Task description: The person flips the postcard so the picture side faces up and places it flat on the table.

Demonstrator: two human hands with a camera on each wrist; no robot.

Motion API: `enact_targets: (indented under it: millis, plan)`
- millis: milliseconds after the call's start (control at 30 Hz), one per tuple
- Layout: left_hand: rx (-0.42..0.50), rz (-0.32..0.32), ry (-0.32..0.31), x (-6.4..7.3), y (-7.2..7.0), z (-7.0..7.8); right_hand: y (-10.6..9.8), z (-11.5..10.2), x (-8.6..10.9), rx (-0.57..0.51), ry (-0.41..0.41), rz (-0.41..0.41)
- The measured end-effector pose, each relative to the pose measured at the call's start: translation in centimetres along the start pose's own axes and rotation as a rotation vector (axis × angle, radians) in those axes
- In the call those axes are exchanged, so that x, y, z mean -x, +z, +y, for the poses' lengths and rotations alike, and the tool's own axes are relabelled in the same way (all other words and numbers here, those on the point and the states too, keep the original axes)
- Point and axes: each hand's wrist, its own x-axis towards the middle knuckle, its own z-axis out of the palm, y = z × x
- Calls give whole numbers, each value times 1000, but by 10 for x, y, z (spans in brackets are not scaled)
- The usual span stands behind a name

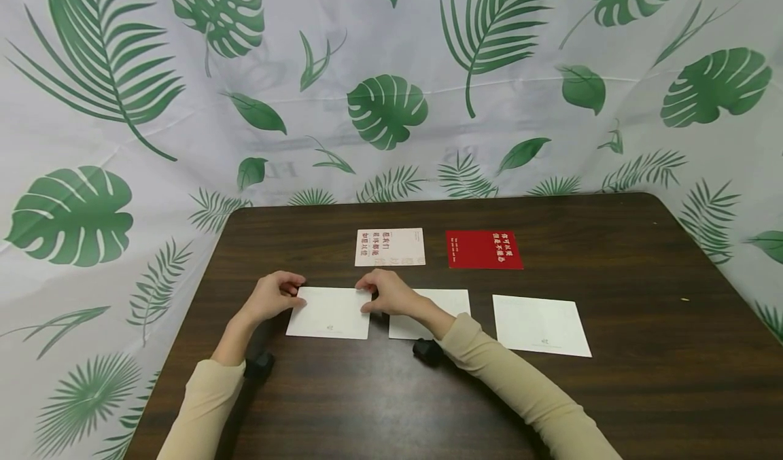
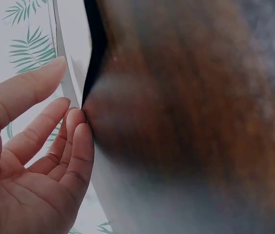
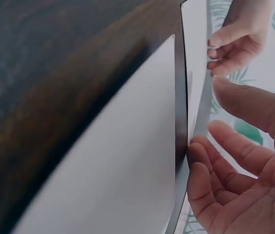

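A white card point(image 1: 330, 314) with a small printed emblem lies at the left of a row, between the two hands. My left hand point(image 1: 275, 293) is at its upper left corner; in the left wrist view the fingertips point(image 2: 81, 114) meet the card's edge point(image 2: 74, 34), with the thumb apart from them. At the upper right corner is my right hand point(image 1: 391, 293), its fingertips point(image 3: 196, 151) at the card's edge and its thumb likewise apart. The right hand and wrist partly cover a second white card point(image 1: 443, 300). Neither hand shows a pinch.
A third white card point(image 1: 541, 324) lies farther right on the dark wood table point(image 1: 342, 405). Behind the row are a pale card with red characters point(image 1: 397, 242) and a red card point(image 1: 483, 249). A leaf-patterned cloth point(image 1: 293, 73) hangs beyond the table.
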Motion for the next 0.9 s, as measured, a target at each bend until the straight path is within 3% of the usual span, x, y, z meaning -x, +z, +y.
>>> enact_targets:
  millis: [167,333,667,900]
  plan:
    - [-87,-2,43,-1,0,1,2,-2,-3,36,32,3]
    - [-135,-9,40,-3,-1,-1,3,-4,-7,96,86,-13]
    - [-137,-85,58,-7,-3,2,-1,1,-13,67,135,-18]
    - [-137,-119,54,-10,-4,2,-1,0,-15,109,152,-37]
